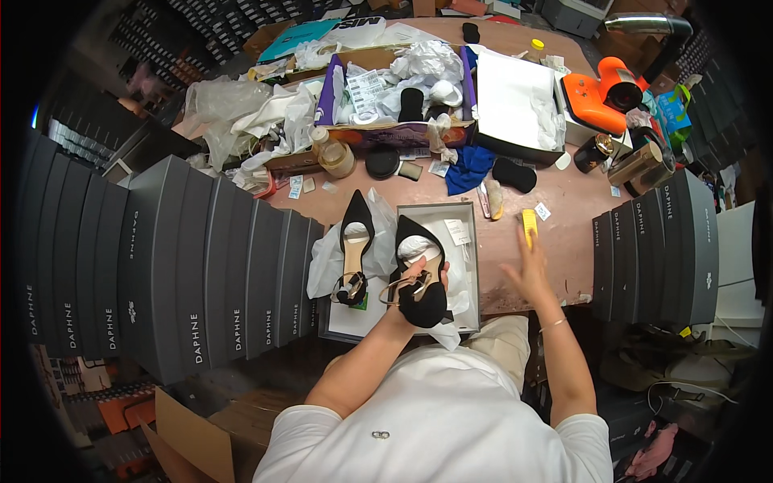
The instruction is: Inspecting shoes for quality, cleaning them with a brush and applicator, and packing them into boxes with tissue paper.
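My left hand is wrapped round a black pointed-toe shoe. The shoe has a thin strap, a pale insole and white paper stuffed in its toe. Its mate, another black pointed shoe, lies to the left on white tissue paper. Beneath both is an open grey shoe box. Over the table on the right, my right hand is stretched out with its thumb spread. Its fingertips reach the near end of a small yellow object, whose kind I cannot make out.
Upright dark grey shoe boxes line the left, and more grey boxes line the right. Farther back stand a purple carton of crumpled paper, a jar, a blue cloth, a black pad and an orange device.
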{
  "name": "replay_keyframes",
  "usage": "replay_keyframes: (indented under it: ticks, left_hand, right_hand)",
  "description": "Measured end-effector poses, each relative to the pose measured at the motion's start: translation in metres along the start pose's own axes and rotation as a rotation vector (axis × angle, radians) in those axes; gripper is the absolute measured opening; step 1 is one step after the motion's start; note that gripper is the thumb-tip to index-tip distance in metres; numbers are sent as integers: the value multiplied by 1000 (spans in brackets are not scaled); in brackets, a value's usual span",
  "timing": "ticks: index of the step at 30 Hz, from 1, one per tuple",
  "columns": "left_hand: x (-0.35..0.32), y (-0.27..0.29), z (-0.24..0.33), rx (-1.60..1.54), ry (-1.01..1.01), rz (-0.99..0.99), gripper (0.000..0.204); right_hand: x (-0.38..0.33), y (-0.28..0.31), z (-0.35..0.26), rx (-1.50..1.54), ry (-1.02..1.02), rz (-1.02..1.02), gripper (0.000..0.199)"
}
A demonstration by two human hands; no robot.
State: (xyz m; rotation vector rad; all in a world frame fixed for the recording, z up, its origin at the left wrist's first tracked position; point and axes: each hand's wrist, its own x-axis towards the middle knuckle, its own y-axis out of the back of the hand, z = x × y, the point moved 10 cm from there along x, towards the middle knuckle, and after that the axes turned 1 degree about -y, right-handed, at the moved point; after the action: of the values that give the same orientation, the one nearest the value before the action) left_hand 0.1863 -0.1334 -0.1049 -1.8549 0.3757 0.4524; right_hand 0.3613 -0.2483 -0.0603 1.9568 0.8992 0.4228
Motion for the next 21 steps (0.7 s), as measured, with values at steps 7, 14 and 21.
replay_keyframes:
  ticks: [7, 14, 21]
  left_hand:
    - [-1, -11, -1, 429, -226, 80, 37]
    - [-153, -32, 125, 1414, -1166, 419, 22]
    - [-184, -21, 178, 2374, -1127, 457, 23]
  right_hand:
    - [-33, 9, -162, 917, 149, -321, 79]
    - [-29, 11, -105, 1767, -199, -230, 58]
    - [-27, 1, -112, 1715, -136, -239, 64]
